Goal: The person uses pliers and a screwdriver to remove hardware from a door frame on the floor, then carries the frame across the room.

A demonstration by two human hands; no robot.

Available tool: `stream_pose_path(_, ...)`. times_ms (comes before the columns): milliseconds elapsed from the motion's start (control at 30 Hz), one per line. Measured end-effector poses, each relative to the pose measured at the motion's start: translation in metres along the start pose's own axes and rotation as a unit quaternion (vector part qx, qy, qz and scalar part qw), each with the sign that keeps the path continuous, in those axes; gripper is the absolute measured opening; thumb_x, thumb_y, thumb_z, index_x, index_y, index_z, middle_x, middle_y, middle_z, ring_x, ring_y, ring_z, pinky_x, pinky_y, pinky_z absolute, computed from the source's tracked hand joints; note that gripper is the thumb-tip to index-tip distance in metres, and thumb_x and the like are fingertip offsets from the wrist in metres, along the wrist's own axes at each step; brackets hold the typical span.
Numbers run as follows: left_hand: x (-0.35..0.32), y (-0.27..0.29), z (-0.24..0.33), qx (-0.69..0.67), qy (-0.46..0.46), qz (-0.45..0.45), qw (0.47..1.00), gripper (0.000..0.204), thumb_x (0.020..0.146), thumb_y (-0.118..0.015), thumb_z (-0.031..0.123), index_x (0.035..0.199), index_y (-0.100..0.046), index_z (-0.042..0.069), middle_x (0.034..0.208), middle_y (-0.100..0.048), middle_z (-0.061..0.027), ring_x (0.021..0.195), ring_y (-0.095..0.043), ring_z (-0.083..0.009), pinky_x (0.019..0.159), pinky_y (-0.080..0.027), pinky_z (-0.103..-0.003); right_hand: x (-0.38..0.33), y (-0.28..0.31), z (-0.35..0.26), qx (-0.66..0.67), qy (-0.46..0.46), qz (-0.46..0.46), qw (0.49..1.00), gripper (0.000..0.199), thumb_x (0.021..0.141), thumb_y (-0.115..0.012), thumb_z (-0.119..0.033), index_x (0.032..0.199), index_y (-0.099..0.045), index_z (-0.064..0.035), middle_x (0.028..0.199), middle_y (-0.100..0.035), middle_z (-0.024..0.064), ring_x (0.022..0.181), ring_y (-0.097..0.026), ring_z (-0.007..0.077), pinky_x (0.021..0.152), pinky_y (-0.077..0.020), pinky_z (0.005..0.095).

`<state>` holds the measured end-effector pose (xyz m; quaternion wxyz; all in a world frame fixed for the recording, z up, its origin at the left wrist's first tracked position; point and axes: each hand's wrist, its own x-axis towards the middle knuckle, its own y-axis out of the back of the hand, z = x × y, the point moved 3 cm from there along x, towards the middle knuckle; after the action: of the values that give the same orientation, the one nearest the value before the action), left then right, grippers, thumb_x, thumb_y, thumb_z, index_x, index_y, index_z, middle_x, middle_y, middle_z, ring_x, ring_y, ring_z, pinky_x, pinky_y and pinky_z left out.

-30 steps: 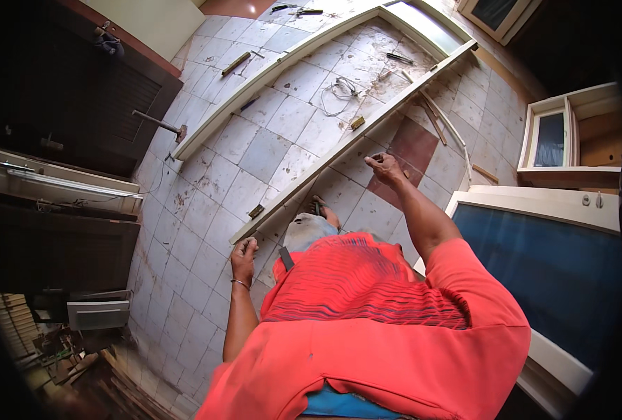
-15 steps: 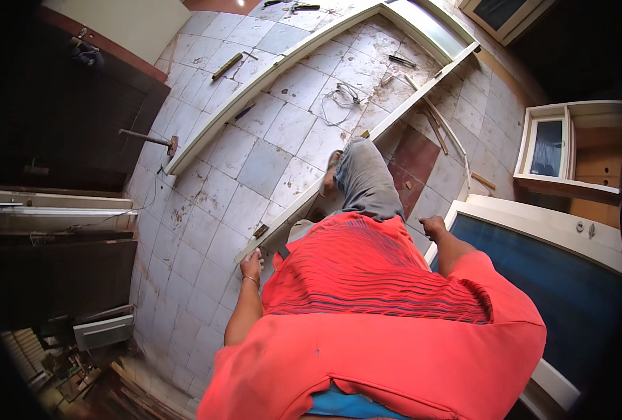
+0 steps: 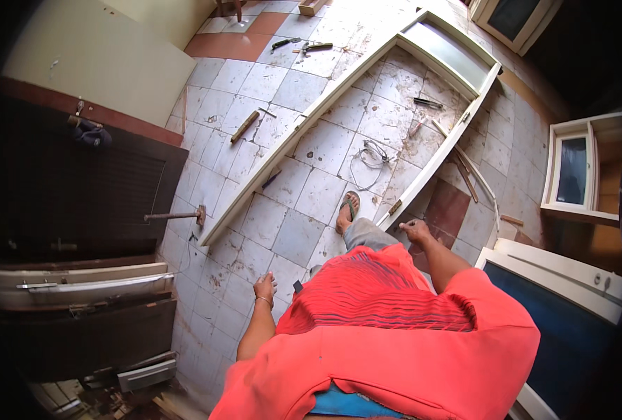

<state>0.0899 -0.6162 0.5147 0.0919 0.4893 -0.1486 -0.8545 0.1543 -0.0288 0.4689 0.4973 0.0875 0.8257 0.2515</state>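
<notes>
Compared with the view half a second earlier, the camera had swung so that the long white door frame (image 3: 367, 119) lay further up the picture, and the person's leg had stepped forward, one sandalled foot (image 3: 347, 211) planted on the tiled floor (image 3: 304, 238) inside the frame; the right hand (image 3: 416, 229) had come to rest at the lower end of the frame's right rail, beside a small metal hinge (image 3: 395, 207), fingers curled, though whether they clasped the wood could not be told; the left hand (image 3: 265, 287) hung free by the hip, loosely half-closed and holding nothing, a bangle at the wrist. The frame was a slim, cream-painted rectangle, scuffed, lying flat and slantwise across the grey tiles, its far end closed by a glazed panel (image 3: 447, 52); two long rails were visible. Within the frame lay one coil of wire (image 3: 374, 155); outside it, one hammer (image 3: 178, 215) to the left; one wooden-handled tool (image 3: 244, 126) further up; two small tools (image 3: 304, 46) near the far wall.
</notes>
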Motion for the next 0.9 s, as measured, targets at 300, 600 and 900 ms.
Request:
stream_pose_path(300,0.109,-0.040,0.187,-0.035,-0.039,-0.020,0.998,0.050,0.095,-0.064,0.040,0.131,-0.054,0.007,0.114,-0.064,-0.0102,0.100,-0.065,-0.0288,0.072,-0.053,-0.037,0.073,0.048,-0.204,0.085,0.105,0.006,0.991,0.047,0.085,-0.071,-0.045,0.106,-0.072,-0.0031,0.099,-0.073,0.0194,0.093,-0.071,0.0281,0.085,-0.0545,0.0367)
stream_pose_path(600,0.230,-0.152,0.359,0.148,-0.012,-0.077,0.986,0.036,0.093,-0.068,0.036,0.113,-0.066,0.006,0.090,-0.065,-0.0036,0.073,-0.063,-0.0155,0.051,-0.046,-0.029,0.109,0.082,-0.223,0.138,-0.030,0.026,0.990,0.053,0.084,-0.072,-0.049,0.104,-0.072,-0.0003,0.101,-0.072,0.0199,0.099,-0.069,0.0283,0.089,-0.0525,0.0371)
stream_pose_path(900,0.325,-0.393,0.666,0.327,-0.204,-0.174,0.906,0.042,0.093,-0.068,0.033,0.111,-0.069,-0.005,0.099,-0.071,-0.0126,0.084,-0.067,-0.0193,0.074,-0.054,-0.031,0.153,0.090,-0.153,0.430,-0.348,0.189,0.812,0.036,0.092,-0.067,-0.042,0.110,-0.069,-0.0108,0.075,-0.061,-0.0006,0.064,-0.060,0.0111,0.050,-0.0471,0.0301)
